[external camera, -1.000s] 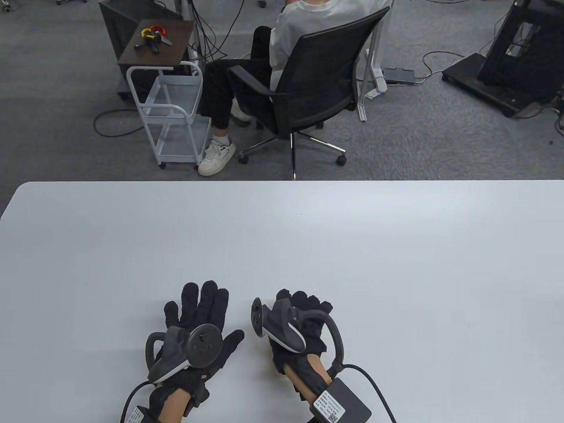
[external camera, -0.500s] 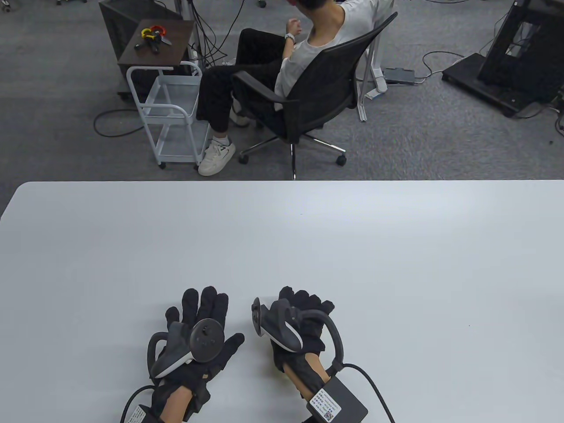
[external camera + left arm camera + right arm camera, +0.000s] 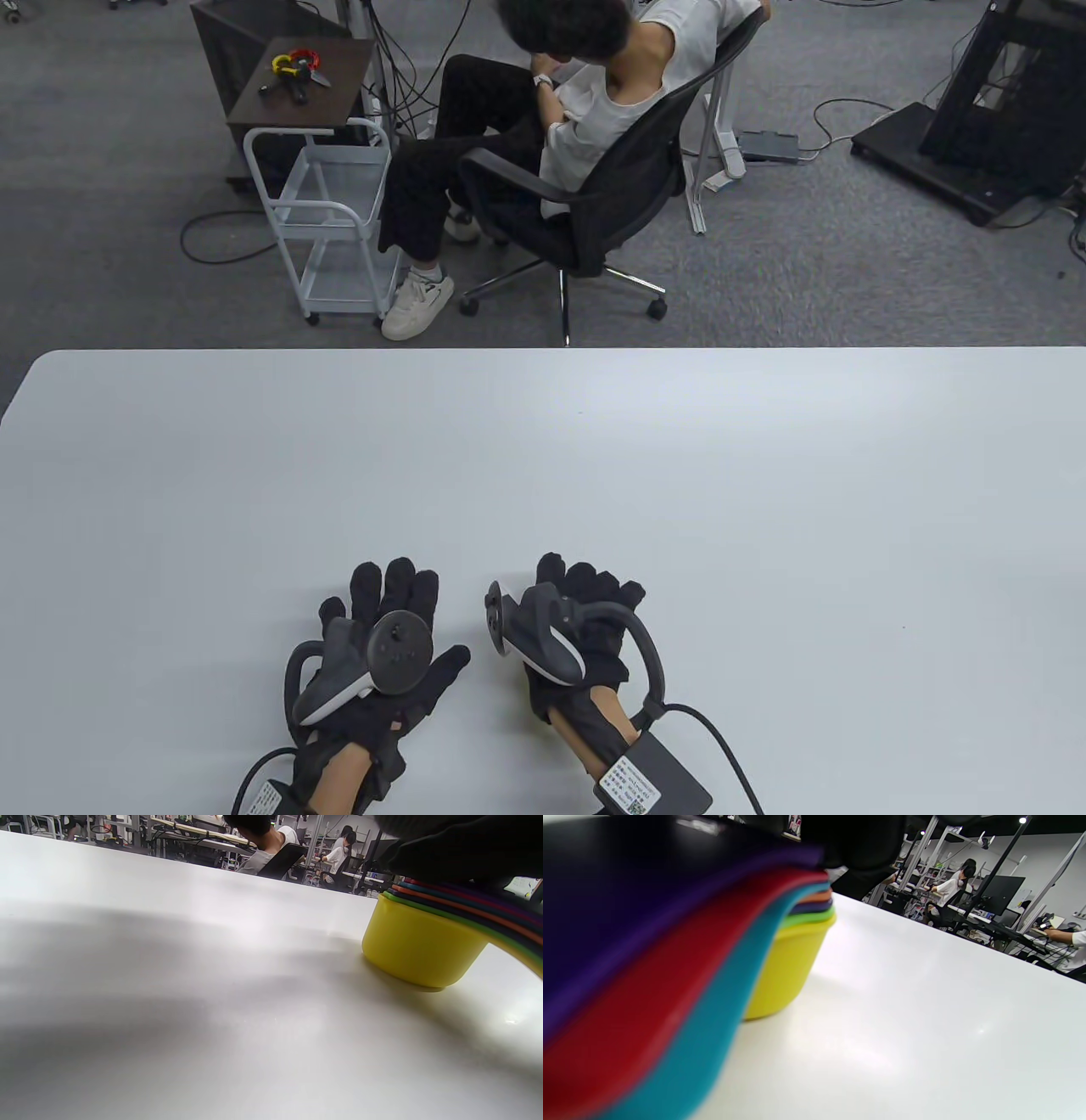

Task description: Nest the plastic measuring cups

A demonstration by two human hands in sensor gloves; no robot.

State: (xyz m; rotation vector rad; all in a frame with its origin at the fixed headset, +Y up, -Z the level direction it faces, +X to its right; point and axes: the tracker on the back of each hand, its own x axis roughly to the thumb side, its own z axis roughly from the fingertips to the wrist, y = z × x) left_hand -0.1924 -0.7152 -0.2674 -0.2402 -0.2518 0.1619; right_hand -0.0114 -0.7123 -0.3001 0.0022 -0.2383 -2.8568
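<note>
Both gloved hands rest on the stack of measuring cups (image 3: 428, 938) at the near middle of the white table (image 3: 764, 509): the left hand (image 3: 382, 654) lies flat, fingers spread, over it, and the right hand (image 3: 577, 628) covers the handles, though whether either actually grips cannot be told. The wrist views show a yellow cup (image 3: 789, 967) at the bottom with green, orange, teal, red and purple rims layered tightly above. The nesting looks essentially complete; probably only letting go remains.
</note>
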